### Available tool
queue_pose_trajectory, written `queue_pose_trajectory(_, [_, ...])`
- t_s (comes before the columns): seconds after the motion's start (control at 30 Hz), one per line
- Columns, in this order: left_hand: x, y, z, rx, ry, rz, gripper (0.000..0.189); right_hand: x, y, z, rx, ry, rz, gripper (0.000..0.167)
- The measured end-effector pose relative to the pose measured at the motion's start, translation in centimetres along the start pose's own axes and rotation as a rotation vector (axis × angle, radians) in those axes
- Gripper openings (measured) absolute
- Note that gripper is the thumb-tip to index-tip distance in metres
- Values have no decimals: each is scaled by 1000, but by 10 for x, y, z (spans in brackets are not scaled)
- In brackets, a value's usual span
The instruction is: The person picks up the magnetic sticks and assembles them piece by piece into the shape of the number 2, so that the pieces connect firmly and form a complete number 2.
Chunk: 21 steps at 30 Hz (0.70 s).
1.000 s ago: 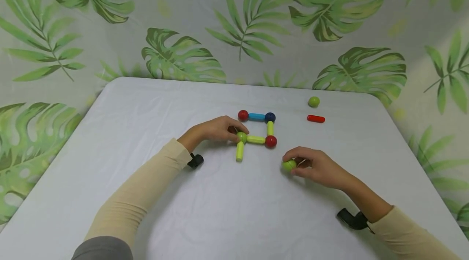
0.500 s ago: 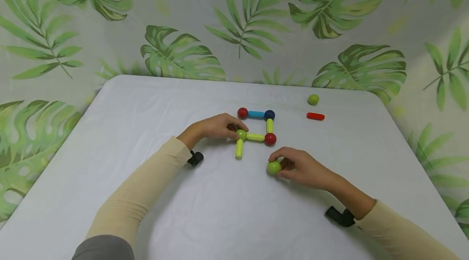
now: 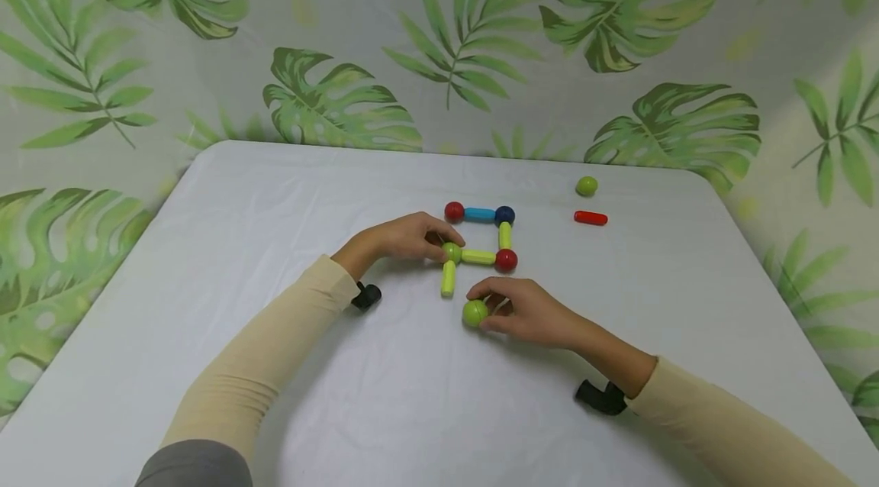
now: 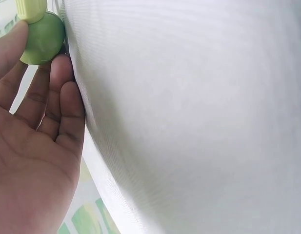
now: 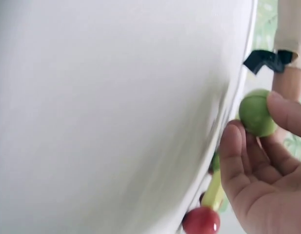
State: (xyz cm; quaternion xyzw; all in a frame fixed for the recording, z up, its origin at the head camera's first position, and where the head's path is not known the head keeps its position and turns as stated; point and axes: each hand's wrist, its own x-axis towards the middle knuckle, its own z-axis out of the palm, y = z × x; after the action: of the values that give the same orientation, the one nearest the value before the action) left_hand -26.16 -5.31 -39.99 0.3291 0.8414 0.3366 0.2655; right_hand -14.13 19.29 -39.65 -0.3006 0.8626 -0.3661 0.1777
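My left hand (image 3: 410, 237) pinches a green ball (image 3: 451, 253) at the left corner of a joined shape of balls and short rods. From that ball one yellow-green rod (image 3: 448, 279) points toward me and another (image 3: 478, 257) runs right to a red ball (image 3: 506, 260). A third yellow-green rod (image 3: 505, 236) leads up to a dark blue ball (image 3: 504, 215), and a blue rod (image 3: 479, 214) ends at a second red ball (image 3: 455, 212). My right hand (image 3: 529, 311) holds a loose green ball (image 5: 257, 113) between thumb and fingers, just right of and below the free rod end.
A separate green ball (image 3: 587, 186) and a red rod (image 3: 591, 218) lie at the back right of the white-covered table (image 3: 288, 182). A leaf-patterned cloth (image 3: 453, 44) hangs behind the table.
My right hand has carried its green ball leftward, close to the free end of the yellow-green rod. The left hand stays on its ball and the joined shape keeps its place.
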Motion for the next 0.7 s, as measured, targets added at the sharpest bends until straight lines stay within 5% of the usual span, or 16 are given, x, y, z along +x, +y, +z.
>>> queue_pose_trajectory(0.33, [1, -1, 0, -9, -8, 15, 36, 16, -6, 10, 20, 55, 138, 30])
queue_pose_trajectory(0.7, [2, -3, -1, -20, -4, 4, 36, 27, -8, 18, 159, 67, 273, 33])
